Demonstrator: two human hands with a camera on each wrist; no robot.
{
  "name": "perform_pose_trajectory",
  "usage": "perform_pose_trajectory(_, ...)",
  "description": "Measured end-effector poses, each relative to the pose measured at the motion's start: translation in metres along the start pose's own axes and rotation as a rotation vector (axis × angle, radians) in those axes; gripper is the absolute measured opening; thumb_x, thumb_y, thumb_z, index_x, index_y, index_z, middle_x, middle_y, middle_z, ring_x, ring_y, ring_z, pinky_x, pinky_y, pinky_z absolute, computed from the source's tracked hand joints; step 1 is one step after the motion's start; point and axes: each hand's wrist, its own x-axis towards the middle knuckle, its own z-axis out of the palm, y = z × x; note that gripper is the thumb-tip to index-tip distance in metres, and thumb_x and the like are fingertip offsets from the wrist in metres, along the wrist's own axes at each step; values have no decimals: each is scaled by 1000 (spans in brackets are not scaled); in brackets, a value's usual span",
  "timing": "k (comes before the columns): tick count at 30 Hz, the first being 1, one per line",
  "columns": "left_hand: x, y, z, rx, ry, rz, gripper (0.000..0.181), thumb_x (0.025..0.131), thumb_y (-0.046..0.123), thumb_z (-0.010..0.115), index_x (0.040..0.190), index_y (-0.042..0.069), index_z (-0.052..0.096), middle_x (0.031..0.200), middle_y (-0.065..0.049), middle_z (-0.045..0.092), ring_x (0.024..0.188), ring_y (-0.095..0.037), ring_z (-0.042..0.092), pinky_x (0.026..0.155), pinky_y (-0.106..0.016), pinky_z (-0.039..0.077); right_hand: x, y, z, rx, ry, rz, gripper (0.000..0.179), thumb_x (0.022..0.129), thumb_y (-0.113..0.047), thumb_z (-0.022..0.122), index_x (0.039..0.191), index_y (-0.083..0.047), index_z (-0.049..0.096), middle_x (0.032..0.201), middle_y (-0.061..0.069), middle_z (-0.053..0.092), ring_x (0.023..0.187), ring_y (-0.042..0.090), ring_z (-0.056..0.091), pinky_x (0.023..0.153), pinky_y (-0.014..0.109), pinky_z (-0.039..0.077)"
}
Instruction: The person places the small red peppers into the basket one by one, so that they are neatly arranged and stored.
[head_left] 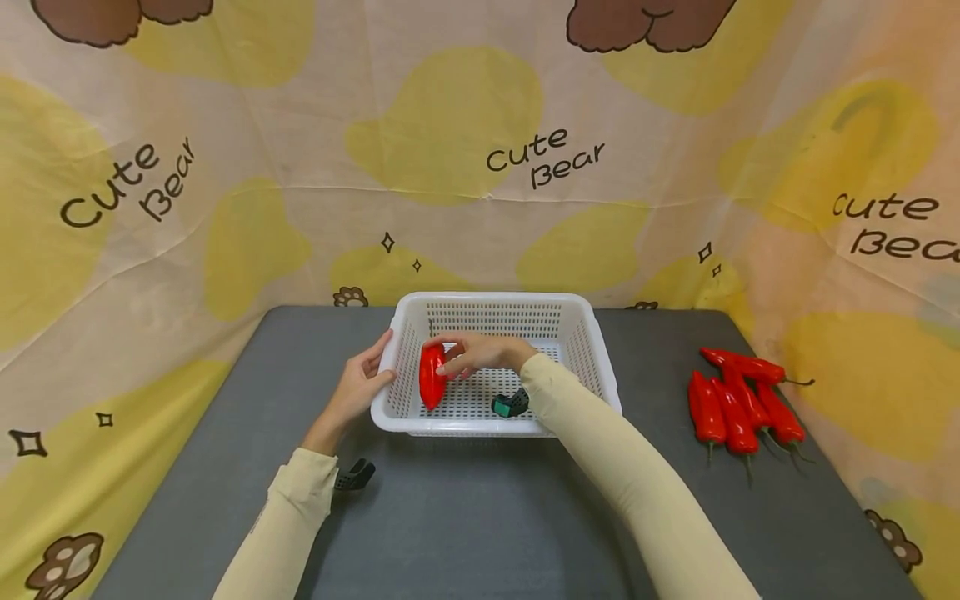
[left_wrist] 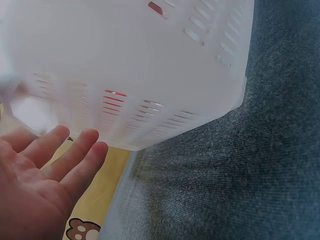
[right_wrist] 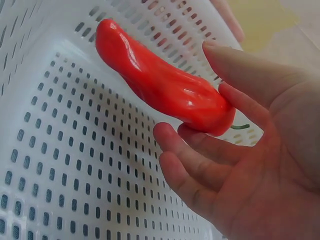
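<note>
The right hand's (head_left: 480, 350) grip is grasping a red pepper (head_left: 431, 382) near its stem inside a white basket (head_left: 487, 428), while the left hand (head_left: 356, 389) is holding the rim.

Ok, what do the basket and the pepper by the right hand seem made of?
Basket: likely moulded white plastic with a soft sheen, judging by its smooth rim and regular slots. Pepper: glossy, smooth red surface with sharp highlights; real flesh or plastic imitation, I can't tell.

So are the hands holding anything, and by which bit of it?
The right hand holds a red pepper near its stem end; the left hand holds the white basket by its left rim.
</note>
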Motion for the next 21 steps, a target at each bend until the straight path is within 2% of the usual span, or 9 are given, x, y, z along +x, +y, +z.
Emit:
perform_pose_trajectory(8, 0, 2, 0, 17, -5, -8, 70, 94, -1, 52, 159, 7, 29, 158, -26, 38, 135, -47, 50, 102, -57, 48, -1, -1, 3, -53, -52, 67, 72, 91, -30, 71, 155, -28, 39, 145, 5, 52, 120, 27, 58, 97, 36, 56)
perform_pose_trajectory(12, 0, 1, 0, 9, -3, -24, 70, 94, -2, 53, 159, 8, 29, 159, -25, 38, 136, -47, 49, 103, -60, 46, 0, 0, 4, -76, -82, 81, 72, 92, -31, 70, 156, -28, 39, 144, 6, 54, 117, 29, 60, 98, 39, 56)
perform_pose_trajectory(21, 1, 0, 0, 9, 1, -39, 70, 94, -2, 53, 159, 10, 30, 159, -23, 37, 138, -45, 48, 104, -58, 45, 1, 1, 4, -46, -101, 138, 70, 94, -29, 68, 157, -29, 38, 148, 10, 51, 117, 29, 61, 102, 40, 54)
